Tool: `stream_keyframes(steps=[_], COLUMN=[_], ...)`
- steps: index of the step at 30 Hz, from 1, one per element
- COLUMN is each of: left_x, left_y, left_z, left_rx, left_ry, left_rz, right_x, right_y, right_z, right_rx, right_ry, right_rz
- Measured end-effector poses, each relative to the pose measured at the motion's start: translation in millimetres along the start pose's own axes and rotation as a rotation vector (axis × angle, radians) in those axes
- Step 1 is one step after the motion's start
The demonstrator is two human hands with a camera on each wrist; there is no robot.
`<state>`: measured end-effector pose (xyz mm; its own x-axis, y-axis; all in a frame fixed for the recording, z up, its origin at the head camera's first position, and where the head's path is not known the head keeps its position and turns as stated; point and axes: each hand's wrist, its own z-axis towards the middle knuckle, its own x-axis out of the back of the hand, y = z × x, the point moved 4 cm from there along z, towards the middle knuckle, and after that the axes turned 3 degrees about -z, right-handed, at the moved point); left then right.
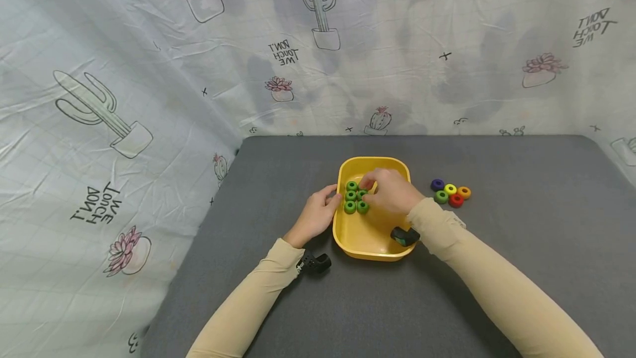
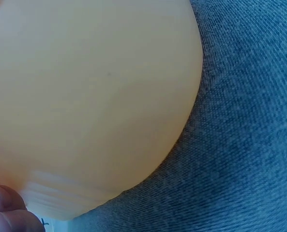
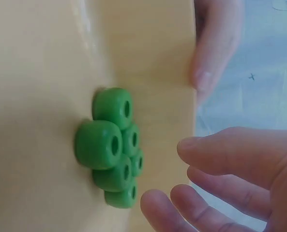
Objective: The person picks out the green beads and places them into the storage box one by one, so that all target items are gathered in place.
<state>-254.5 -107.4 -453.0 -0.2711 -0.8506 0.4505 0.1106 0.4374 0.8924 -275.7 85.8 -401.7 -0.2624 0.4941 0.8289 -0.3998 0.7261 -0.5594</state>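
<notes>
A yellow plastic tray (image 1: 370,239) stands on the table, and several green ring-shaped beads (image 1: 350,207) sit bunched against its left wall. My left hand (image 1: 316,214) touches the tray's left side from outside, with its thumb near the rim; two of its fingertips (image 2: 10,217) show against the wall in the left wrist view. Over the tray, my right hand (image 1: 390,192) reaches down to the green beads. The right wrist view shows its thumb and fingers apart beside the beads (image 3: 98,145), with nothing between them.
Right of the tray, loose beads lie in a small group: blue (image 1: 437,185), yellow (image 1: 450,189), orange (image 1: 464,192), green (image 1: 440,197) and red (image 1: 456,200). A patterned cloth (image 1: 397,70) hangs behind the dark grey table (image 1: 521,236) and along its left side.
</notes>
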Motion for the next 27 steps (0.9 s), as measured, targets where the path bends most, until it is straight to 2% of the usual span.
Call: stream_keyframes(steps=[11, 27], left_x=[0.5, -0.7], left_y=[0.8, 0.1], left_z=[-1.8, -1.2], left_rx=[0.0, -0.013], left_ry=[0.003, 0.006], left_rz=[-0.002, -0.005], right_x=[24, 55], right_y=[4, 17], right_z=[-17.1, -58.0], right_rx=[-0.008, -0.022], right_ry=[0.066, 0.176], right_rz=[0.024, 0.014])
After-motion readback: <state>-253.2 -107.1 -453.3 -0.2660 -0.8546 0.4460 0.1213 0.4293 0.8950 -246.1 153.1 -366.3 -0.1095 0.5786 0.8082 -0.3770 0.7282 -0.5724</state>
